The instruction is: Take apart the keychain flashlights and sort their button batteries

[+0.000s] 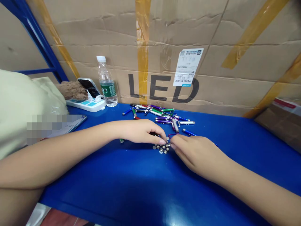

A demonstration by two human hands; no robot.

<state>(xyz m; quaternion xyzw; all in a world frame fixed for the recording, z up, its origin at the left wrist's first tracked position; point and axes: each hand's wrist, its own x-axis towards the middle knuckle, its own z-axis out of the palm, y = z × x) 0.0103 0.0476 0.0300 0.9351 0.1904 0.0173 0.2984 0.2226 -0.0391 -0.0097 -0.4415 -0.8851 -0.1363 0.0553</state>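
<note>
My left hand (141, 131) curled over a slim dark tube (155, 134) on the blue counter (131, 194), its fingers closed around one end, while my right hand (199, 155) came in from the other side, its fingertips drawn together just beside a small cluster of button batteries (162, 148). (Whether my right hand was pinching anything, I cannot tell from this view.) The batteries lay flat between my two hands, touching one another in a loose heap. A thin purple wire clip (172, 135) sat just beyond them, by my right fingertips.

Past my hands, a tangled pile of small metal pen lights (155, 113) in purple, green, red, blue and silver lay on the counter, some with clips attached. A lone blue pen light (189, 132) rested near my right hand, and a small green one (121, 140) lay under my left wrist's edge.

At the back left stood a plastic water bottle (107, 82) with a green label, beside a white power strip (86, 104), a phone (88, 87) and a brown fuzzy bundle (72, 90). A pale green bag (21, 110) bulged in from the left. Behind everything rose a taped cardboard box (162, 88) printed "LED", with a barcode label (188, 67).
</note>
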